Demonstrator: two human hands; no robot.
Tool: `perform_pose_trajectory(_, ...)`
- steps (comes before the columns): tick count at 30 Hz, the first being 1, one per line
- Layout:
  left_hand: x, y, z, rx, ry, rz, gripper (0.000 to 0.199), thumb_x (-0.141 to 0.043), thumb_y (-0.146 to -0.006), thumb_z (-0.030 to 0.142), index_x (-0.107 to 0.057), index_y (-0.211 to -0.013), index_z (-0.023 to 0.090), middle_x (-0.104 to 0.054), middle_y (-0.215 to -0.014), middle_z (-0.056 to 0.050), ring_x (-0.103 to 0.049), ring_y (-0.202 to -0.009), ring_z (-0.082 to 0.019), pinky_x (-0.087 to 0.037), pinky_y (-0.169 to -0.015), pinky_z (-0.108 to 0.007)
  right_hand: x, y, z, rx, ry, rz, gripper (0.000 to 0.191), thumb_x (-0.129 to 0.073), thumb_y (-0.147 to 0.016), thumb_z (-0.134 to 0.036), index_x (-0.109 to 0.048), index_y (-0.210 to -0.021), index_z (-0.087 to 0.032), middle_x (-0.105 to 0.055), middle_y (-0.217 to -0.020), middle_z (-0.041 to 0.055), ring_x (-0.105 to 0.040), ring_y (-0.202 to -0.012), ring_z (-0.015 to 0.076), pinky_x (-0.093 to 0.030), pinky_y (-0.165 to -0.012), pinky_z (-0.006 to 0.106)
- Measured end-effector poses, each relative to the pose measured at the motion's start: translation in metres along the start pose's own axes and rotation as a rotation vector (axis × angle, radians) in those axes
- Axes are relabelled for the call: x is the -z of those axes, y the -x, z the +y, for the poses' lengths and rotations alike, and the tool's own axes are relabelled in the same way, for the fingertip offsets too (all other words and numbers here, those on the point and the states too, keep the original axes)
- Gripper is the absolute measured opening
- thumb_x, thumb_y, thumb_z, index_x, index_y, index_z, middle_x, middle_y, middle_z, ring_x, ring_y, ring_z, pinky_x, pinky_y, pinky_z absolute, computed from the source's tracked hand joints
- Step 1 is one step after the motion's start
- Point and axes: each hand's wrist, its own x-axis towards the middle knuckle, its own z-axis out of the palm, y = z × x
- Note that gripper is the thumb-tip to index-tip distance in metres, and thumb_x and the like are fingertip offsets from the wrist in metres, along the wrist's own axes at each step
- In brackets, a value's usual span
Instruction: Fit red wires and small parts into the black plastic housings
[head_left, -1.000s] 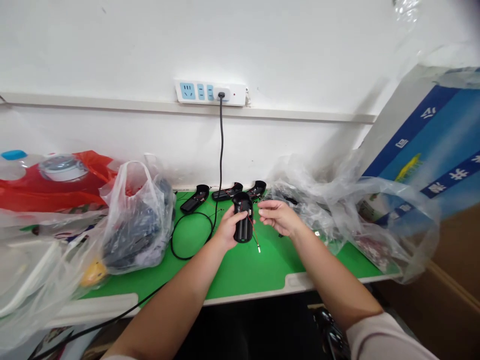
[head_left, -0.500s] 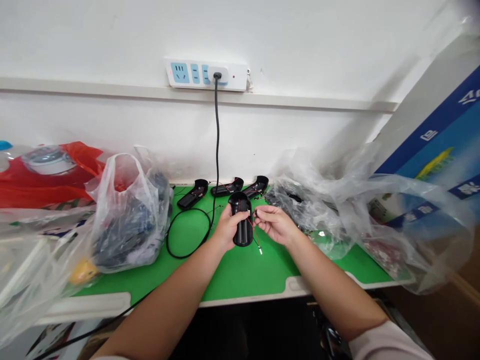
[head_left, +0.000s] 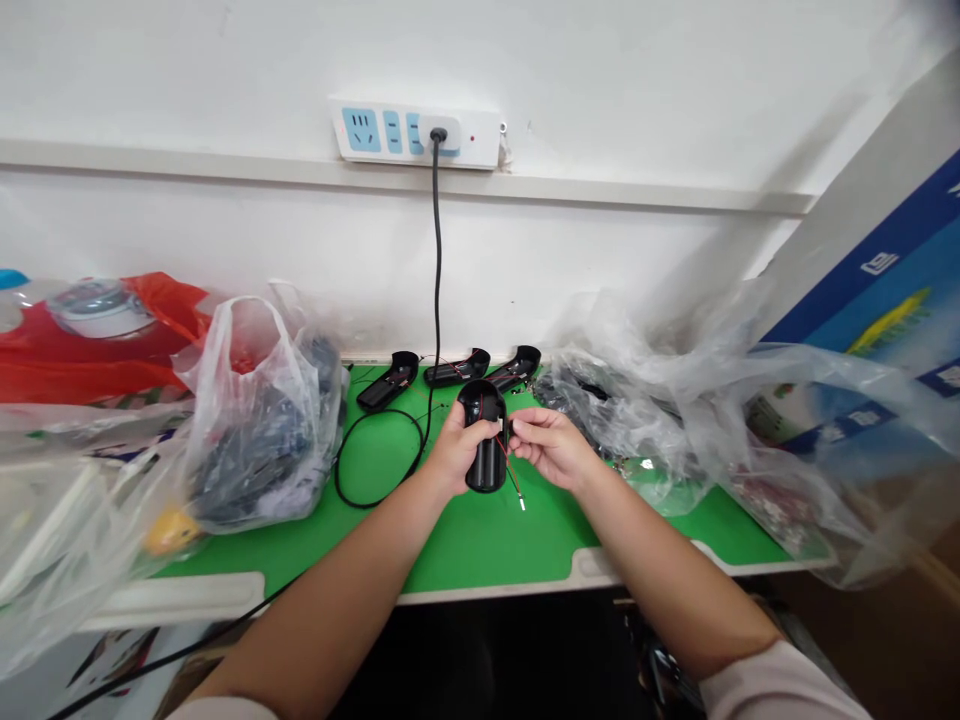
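My left hand (head_left: 455,452) is closed around a black plastic housing (head_left: 486,470), its thumb pressed over the near face. The housing has a rounded hollow upper end and a ribbed lower part. Thin red and dark wires (head_left: 511,468) trail from it, ending in a small white connector (head_left: 522,503). At the housing's right edge my right hand (head_left: 551,445) pinches a small dark piece between thumb and fingertips; its kind is too small to make out. Behind, several similar black housings (head_left: 388,382) lie on the green tabletop (head_left: 495,555), with thin wires on them.
A black cable (head_left: 437,260) hangs from the wall power strip (head_left: 418,135) and loops on the table. Filled clear bags (head_left: 259,440) and a red bag (head_left: 82,345) crowd the left. On the right lie clear plastic bags (head_left: 660,430) beside a blue and white box (head_left: 885,300).
My right hand has brought the small dark piece against the housing's right edge; before, a slight gap showed. My left hand keeps its hold. The whole view has shifted slightly.
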Motion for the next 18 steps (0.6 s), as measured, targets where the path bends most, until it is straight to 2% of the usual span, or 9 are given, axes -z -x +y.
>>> perform_pose_trajectory(7, 0.0014, -0.0009, -0.0024, -0.022, -0.064, -0.002, 0.044, -0.065, -0.065, 0.021, -0.041, -0.101, 0.023, -0.056, -0.062, 0.006, -0.056, -0.044, -0.014, -0.048, -0.041, -0.027, -0.0035, 0.0016, 0.0049, 0.07, 0.094, 0.037, 0.024, -0.081, -0.06, -0.024, -0.067, -0.076, -0.013, -0.067, -0.056, 0.0029, -0.061, -0.045, 0.0093, -0.052, -0.047, 0.016)
perform_pose_trajectory(18, 0.0034, -0.0019, -0.0075, -0.086, -0.145, 0.062, 0.057, -0.066, -0.065, 0.02, -0.041, -0.116, 0.024, -0.057, -0.075, 0.004, -0.057, -0.05, -0.012, -0.052, -0.049, -0.029, -0.0052, 0.0024, 0.0086, 0.162, 0.193, 0.068, 0.023, -0.08, -0.06, -0.029, -0.067, -0.073, -0.015, -0.066, -0.054, 0.0015, -0.059, -0.044, 0.01, -0.051, -0.046, 0.02)
